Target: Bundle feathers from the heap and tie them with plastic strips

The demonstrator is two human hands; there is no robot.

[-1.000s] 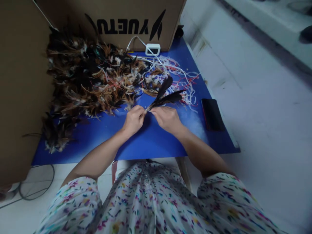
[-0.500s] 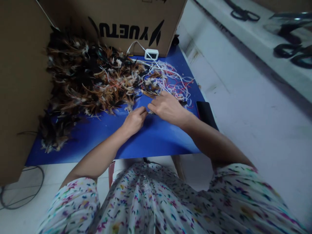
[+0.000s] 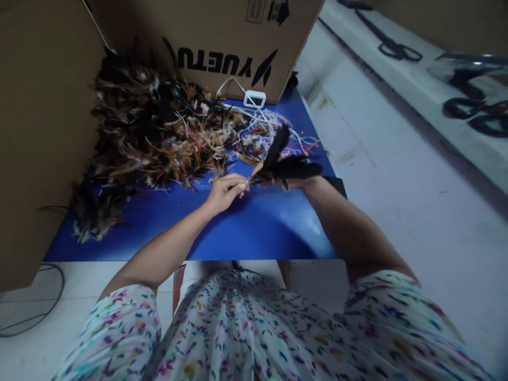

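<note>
Between finger and thumb of my left hand (image 3: 225, 193) is the pale tied end of a bunch of black feathers (image 3: 291, 167). The dark plumes fan out to the right, over my right hand (image 3: 298, 183). Most of the right hand's fingers are hidden behind them, so its grip does not show. Just beyond the hands lies a big heap of brown, black and white feathers (image 3: 159, 132) on the blue tabletop (image 3: 254, 233). Tangled white and red strings (image 3: 305, 142) spread at the right of the heap.
A cardboard box (image 3: 222, 32) rises behind the heap, and a cardboard panel (image 3: 39, 132) stands at the left. A small white device (image 3: 254, 99) with a cable sits by the box. The black phone (image 3: 337, 186) lies at the right edge. Scissors (image 3: 399, 51) rest on the ledge.
The bunch of black feathers has come up into plain sight, its plumes swung to the right. My right hand has moved right and behind them. The view has shifted slightly.
</note>
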